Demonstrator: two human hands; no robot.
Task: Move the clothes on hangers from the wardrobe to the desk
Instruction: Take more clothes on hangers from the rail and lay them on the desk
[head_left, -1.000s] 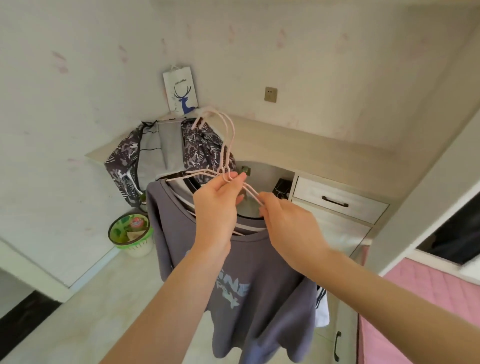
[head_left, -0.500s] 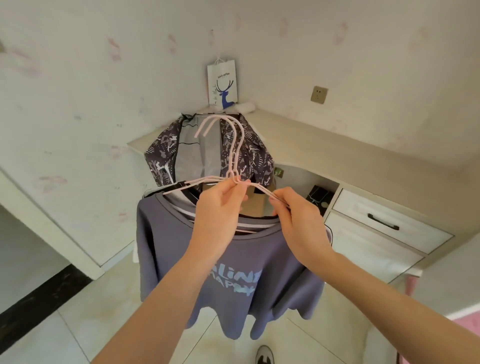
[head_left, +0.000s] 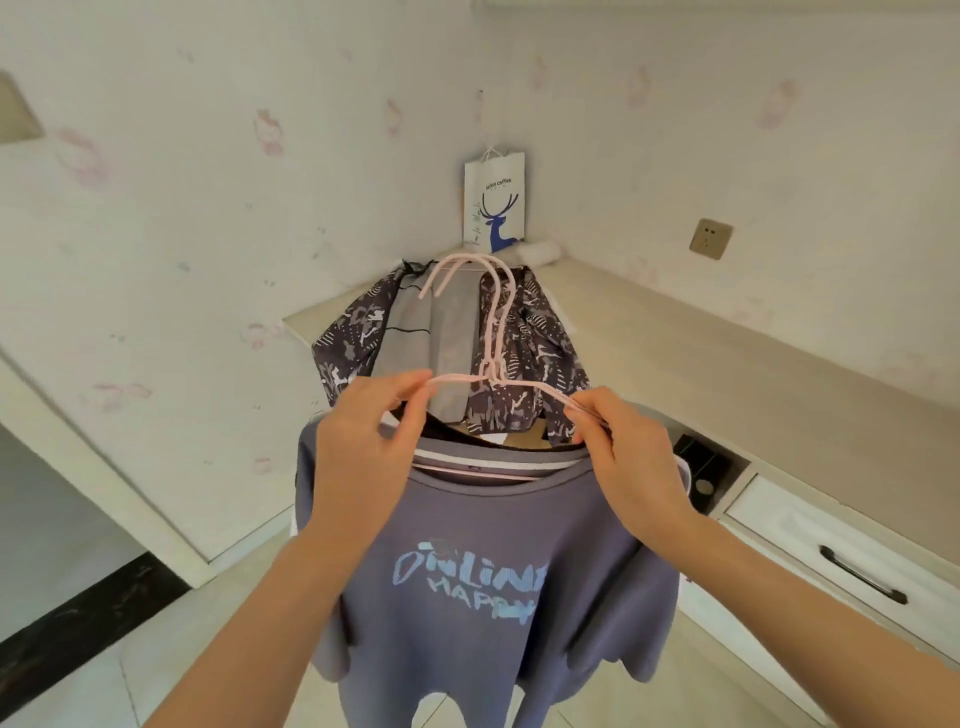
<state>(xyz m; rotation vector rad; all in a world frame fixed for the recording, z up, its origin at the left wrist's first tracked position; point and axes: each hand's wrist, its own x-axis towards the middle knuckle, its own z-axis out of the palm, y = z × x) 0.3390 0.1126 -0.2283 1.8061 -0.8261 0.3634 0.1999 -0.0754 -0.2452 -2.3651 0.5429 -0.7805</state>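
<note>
A grey-blue T-shirt (head_left: 488, 587) with pale lettering hangs in front of me from pink wire hangers (head_left: 491, 332); other garments show as white and dark collars behind it. My left hand (head_left: 363, 452) pinches the hangers' left shoulder wire. My right hand (head_left: 623, 457) pinches the right shoulder wire. The hooks point up, free of any rail. Beyond them the beige desk (head_left: 727, 358) runs along the wall, with a patterned dark-and-grey garment (head_left: 447, 348) lying over its left end.
A white paper bag with a blue deer (head_left: 494, 208) stands in the desk's corner, a wall socket (head_left: 710, 238) to its right. White drawers with a black handle (head_left: 862, 574) sit under the desk at right. Tiled floor lies below.
The view has swung so the desk corner is centred and nearer. My left hand slid from the hangers' neck out to the left shoulder wire; the hung clothes stay held.
</note>
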